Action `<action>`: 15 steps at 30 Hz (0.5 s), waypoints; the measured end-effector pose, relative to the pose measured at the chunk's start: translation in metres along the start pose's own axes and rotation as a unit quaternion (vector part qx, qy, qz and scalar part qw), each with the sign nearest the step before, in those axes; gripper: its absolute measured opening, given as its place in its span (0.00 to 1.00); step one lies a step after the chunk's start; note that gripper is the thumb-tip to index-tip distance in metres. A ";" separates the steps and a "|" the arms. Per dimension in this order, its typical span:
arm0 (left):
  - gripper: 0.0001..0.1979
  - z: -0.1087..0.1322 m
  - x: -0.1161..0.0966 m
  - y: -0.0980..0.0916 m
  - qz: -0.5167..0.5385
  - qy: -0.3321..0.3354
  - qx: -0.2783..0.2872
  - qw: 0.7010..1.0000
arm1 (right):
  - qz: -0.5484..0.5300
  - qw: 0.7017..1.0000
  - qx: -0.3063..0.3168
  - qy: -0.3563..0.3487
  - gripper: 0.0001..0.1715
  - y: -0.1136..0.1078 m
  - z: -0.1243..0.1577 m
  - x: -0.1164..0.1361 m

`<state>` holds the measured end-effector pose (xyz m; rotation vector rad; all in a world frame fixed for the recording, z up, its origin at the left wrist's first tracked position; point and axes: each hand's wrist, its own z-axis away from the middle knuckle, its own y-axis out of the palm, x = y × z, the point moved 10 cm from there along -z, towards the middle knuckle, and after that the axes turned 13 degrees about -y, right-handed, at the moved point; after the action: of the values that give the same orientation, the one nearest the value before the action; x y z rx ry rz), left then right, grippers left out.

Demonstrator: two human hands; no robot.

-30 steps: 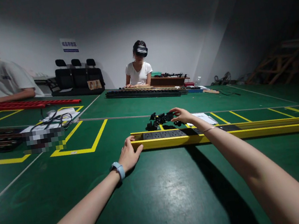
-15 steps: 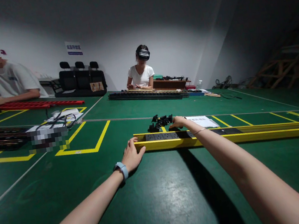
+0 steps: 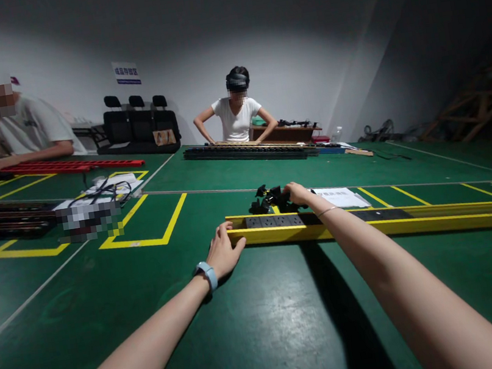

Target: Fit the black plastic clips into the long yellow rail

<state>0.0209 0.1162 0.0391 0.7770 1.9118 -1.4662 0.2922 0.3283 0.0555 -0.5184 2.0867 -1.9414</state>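
Observation:
A long yellow power-strip channel (image 3: 290, 235) lies across the green table, with a row of grey sockets (image 3: 274, 221) set in its left part. My left hand (image 3: 225, 250) is closed around the channel's left end, thumb along the front wall. Behind the channel sits a small heap of black plastic parts (image 3: 262, 203). My right hand (image 3: 298, 194) reaches over the channel to the heap's right side. Its fingers are curled down among the black parts, and what they pinch is mostly hidden. My right forearm covers part of the channel.
White paper (image 3: 340, 198) lies behind the channel. Black bars (image 3: 1, 218) and tangled cables (image 3: 103, 190) are at left. One person (image 3: 238, 118) works at dark rails (image 3: 245, 152) across the table; another (image 3: 38, 126) is beside red rails (image 3: 99, 163). Yellow tape (image 3: 172, 220) marks the table.
The view has shifted slightly, moving the scene a little right. Both my hands keep about the same places on the channel and at the parts. The person opposite has spread their arms.

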 end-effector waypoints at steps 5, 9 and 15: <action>0.22 0.000 0.000 0.001 -0.002 0.003 -0.002 1.000 | -0.011 1.000 -0.001 0.022 0.15 -0.003 0.016 -0.017; 0.22 0.000 0.000 0.000 0.004 0.004 -0.004 1.000 | -0.015 0.999 -0.034 0.030 0.23 -0.007 0.022 -0.022; 0.22 0.000 -0.001 0.000 0.001 -0.001 0.001 1.000 | -0.013 0.997 -0.073 0.002 0.32 -0.014 0.007 -0.009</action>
<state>0.0215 0.1160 0.0398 0.7783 1.9077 -1.4677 0.3047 0.3249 0.0678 -0.5748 2.2467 -1.8133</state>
